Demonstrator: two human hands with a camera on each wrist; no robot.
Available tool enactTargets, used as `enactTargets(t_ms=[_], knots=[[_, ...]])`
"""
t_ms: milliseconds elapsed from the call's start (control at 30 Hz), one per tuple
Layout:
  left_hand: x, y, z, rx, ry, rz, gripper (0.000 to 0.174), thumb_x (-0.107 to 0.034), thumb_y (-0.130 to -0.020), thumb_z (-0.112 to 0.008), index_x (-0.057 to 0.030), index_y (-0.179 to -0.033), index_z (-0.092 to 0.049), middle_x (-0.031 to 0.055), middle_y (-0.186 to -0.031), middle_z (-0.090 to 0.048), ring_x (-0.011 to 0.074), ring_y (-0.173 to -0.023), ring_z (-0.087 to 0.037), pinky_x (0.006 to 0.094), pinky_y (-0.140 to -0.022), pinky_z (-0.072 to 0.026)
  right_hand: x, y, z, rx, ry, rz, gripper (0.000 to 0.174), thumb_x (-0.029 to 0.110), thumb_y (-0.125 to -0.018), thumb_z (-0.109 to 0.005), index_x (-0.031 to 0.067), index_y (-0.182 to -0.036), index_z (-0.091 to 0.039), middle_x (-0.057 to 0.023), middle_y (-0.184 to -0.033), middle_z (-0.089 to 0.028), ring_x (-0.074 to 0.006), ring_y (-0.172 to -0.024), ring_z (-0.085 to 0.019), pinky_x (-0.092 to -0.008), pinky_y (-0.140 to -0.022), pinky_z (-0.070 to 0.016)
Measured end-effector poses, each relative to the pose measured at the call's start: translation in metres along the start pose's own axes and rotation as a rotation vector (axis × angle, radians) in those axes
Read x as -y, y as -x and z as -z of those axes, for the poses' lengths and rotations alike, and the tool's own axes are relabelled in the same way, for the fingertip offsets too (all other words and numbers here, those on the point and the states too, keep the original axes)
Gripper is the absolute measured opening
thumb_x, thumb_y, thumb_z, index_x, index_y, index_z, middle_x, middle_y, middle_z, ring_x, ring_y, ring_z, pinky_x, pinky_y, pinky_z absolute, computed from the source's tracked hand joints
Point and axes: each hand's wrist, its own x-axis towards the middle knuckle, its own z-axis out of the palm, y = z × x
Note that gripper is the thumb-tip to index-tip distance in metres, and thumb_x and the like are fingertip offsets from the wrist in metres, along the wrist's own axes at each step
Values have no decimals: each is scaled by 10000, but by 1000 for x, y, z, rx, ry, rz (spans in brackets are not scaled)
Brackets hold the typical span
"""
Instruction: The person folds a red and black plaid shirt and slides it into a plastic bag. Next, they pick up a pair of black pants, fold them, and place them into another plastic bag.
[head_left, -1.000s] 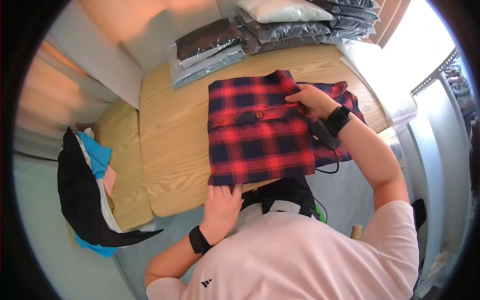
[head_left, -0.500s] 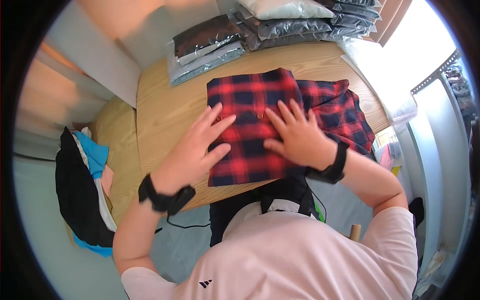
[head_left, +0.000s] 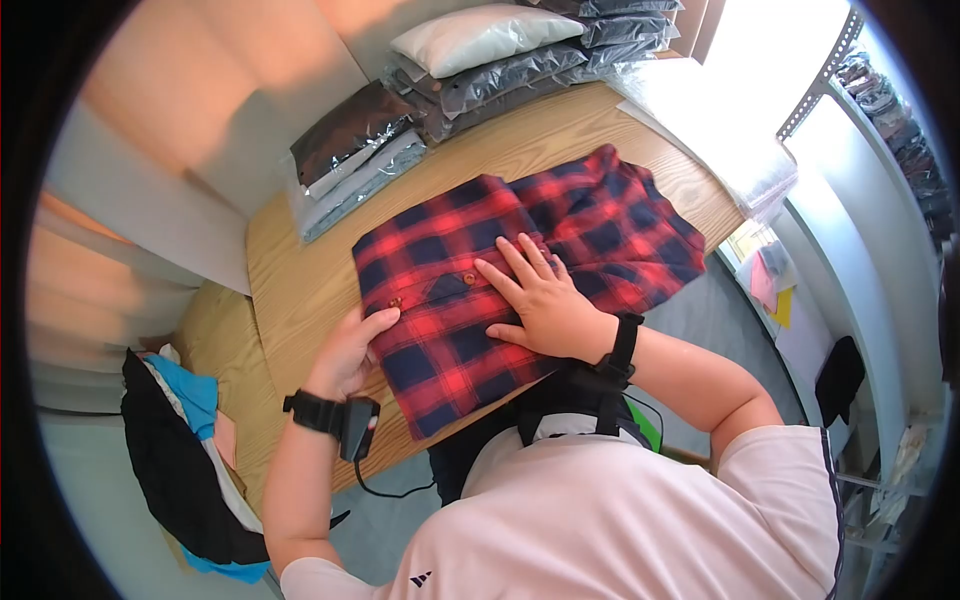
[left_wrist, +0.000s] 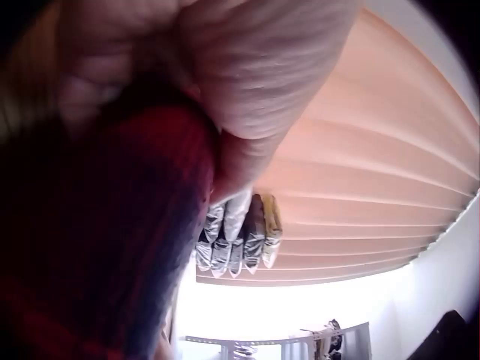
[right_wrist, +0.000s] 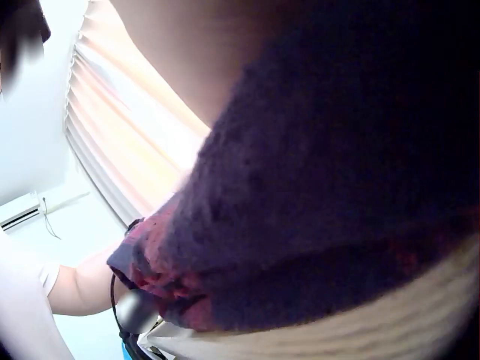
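Observation:
A red and navy plaid shirt (head_left: 450,330), partly folded, lies at an angle on the wooden table. Brown buttons run along its front band. My left hand (head_left: 345,352) grips the shirt's left edge, thumb on top and the other fingers hidden underneath. In the left wrist view, the plaid cloth (left_wrist: 142,195) sits within the curl of that hand. My right hand (head_left: 550,308) rests on the middle of the shirt, fingers spread and straight over the buttoned band. Dark plaid cloth (right_wrist: 300,187) fills much of the right wrist view.
Bagged garments (head_left: 350,150) stand at the table's back left. Beside them is a stack of grey bags with a white bagged item (head_left: 485,38) on top. Clear plastic bags (head_left: 715,130) lie at the far right. Black and blue clothes (head_left: 180,460) hang at the left. A side shelf (head_left: 880,200) stands right.
The shirt has turned askew in the head view, which itself has shifted. My left hand went from the lower edge, over the front, to gripping the left edge. The right hand spread flat on the shirt.

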Motion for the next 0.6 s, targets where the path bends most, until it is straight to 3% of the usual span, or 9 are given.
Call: enactTargets(t_ms=[167, 233, 300, 333, 400, 433, 500, 533, 600], knots=[[-15, 49, -22, -139, 254, -87, 461, -167, -830, -589, 6, -1237, -455, 131, -1155, -582, 215, -1015, -597, 347, -862, -511, 26, -13, -2, 33, -144, 86, 779, 468, -847, -583, 180, -1467, -208, -192, -1501, -185, -391, -1393, -150, -595, -1062, -217], [-37, 70, -41, -173, 357, -167, 457, -182, -833, -590, 9, -1228, -458, 140, -1138, -588, 225, -991, -607, 355, -853, -516, 42, -14, -7, 31, -428, 84, 740, 389, -889, -563, 127, -1469, -184, -218, -1502, -162, -393, -1394, -143, -524, -1100, -190], [-54, 77, -51, -190, 392, -168, 422, -176, -855, -571, 8, -1218, -461, 144, -1128, -591, 233, -974, -615, 360, -842, -520, 50, -14, -20, -13, -800, 121, 699, 341, -908, -553, 88, -1457, -202, -235, -1484, -197, -382, -1389, -176, -479, -1090, -239], [-60, 76, -54, -176, 380, -196, 410, -170, -861, -573, 11, -1211, -460, 143, -1134, -586, 233, -964, -619, 358, -850, -514, 52, -14, -23, -7, -807, 124, 699, 341, -908, -553, 88, -1457, -202, -235, -1484, -197, -382, -1389, -176, -479, -1090, -239], [-69, 64, -60, -165, 361, -223, 399, -164, -868, -574, 15, -1205, -458, 142, -1140, -582, 234, -954, -624, 355, -858, -508, 53, -14, -25, 57, -1227, 69, 609, 299, -941, -522, 57, -1434, -258, -199, -1448, -306, -302, -1342, -317, -365, -1059, -319], [-71, 53, -66, -172, 321, -343, 388, -165, -871, -582, 10, -1197, -462, 146, -1155, -570, 233, -975, -616, 346, -875, -496, 49, -11, -25, 57, -1231, 69, 609, 299, -941, -522, 57, -1434, -258, -199, -1448, -306, -302, -1342, -317, -365, -1059, -319], [-73, 31, -83, -175, 277, -464, 378, -167, -875, -589, 6, -1188, -466, 149, -1169, -559, 232, -996, -607, 338, -891, -484, 35, -6, -26, 202, -1816, -47, 534, 270, -949, -519, 39, -1395, -335, -128, -1374, -428, -190, -1222, -461, -272, -1001, -375], [-74, 19, -93, -90, 175, -530, 396, -166, -870, -600, -2, -1202, -461, 146, -1196, -538, 251, -1039, -585, 342, -920, -462, 32, -8, -32, 160, -2026, -37, 474, 268, -958, -503, 36, -1357, -390, -69, -1310, -491, -125, -1103, -531, -253, -955, -416], [-71, 1, -98, 0, 69, -592, 414, -166, -865, -611, -9, -1216, -457, 143, -1223, -518, 270, -1081, -562, 345, -950, -439, 24, -10, -31, 132, -2146, -49, 459, 265, -972, -469, 35, -1359, -384, -68, -1323, -481, -138, -1131, -519, -266, -976, -408]])
